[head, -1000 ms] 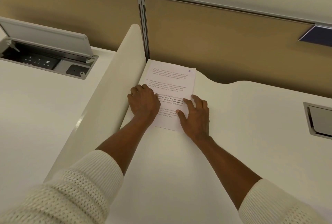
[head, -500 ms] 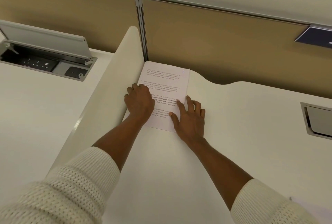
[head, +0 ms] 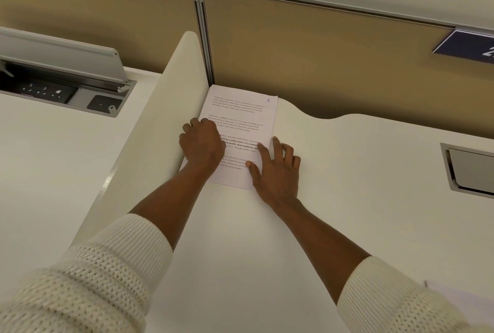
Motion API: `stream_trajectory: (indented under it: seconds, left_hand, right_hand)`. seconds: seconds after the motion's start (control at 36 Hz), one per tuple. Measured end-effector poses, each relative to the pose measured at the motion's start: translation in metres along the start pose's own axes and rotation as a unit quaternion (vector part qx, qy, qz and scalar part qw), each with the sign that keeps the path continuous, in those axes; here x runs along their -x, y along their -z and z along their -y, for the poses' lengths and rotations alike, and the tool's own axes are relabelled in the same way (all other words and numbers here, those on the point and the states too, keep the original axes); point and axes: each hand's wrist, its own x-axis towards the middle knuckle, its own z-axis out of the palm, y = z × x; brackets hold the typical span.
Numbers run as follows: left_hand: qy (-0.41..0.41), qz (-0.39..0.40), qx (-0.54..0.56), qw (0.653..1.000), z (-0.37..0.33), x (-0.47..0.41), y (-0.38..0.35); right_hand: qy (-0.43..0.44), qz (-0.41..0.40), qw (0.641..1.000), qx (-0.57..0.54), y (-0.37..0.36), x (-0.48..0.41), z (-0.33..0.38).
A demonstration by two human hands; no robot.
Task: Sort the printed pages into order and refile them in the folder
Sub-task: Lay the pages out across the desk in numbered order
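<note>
While pages (head: pixel 240 118) lie in desk (head: pixel 347 172) corner against divider (head: pixel 160 132), left hand (head: pixel 201 145) curls over left edge, grip unclear; right hand (head: pixel 276 175) spread, fingertips (head: pixel 260 147) pressing right edge. Risk: uneven push skews top sheet, order lost.

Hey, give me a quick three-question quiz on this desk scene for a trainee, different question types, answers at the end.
1. True or false: the right hand touches the printed page with spread fingers.
2. Where is the printed page? A) flat on the desk, beside the white divider; B) lifted in the air; C) inside a folder.
3. Fill in: the ___ hand rests on the page's left side with curled fingers.

Key: 1 true; 2 A; 3 left, meaning the left hand.
</note>
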Motion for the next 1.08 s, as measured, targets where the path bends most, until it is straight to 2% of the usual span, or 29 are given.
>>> stream_trajectory:
  seconds: [0.14, 0.33, 0.5, 0.72, 1.08]
  left_hand:
    - [0.001, 0.004, 0.004, 1.0, -0.002, 0.001, 0.006]
    - [-0.007, -0.035, -0.048, 0.998, -0.012, 0.023, 0.022]
    - [-0.055, -0.01, 0.007, 0.998, -0.025, 0.085, 0.038]
    - [-0.138, 0.05, -0.006, 0.989, -0.066, 0.213, 0.035]
    - [-0.316, 0.106, 0.038, 0.942, -0.149, 0.407, -0.009]
  right_hand:
    - [0.0, 0.009, 1.0, -0.03, 0.004, -0.001, -0.004]
    - [-0.046, 0.046, 0.978, -0.197, 0.019, 0.02, -0.021]
    - [-0.054, 0.004, 0.968, -0.244, 0.053, 0.083, -0.043]
    - [-0.107, -0.023, 0.963, -0.246, 0.086, 0.203, -0.093]
    - [-0.217, -0.02, 0.955, -0.203, 0.147, 0.354, -0.235]
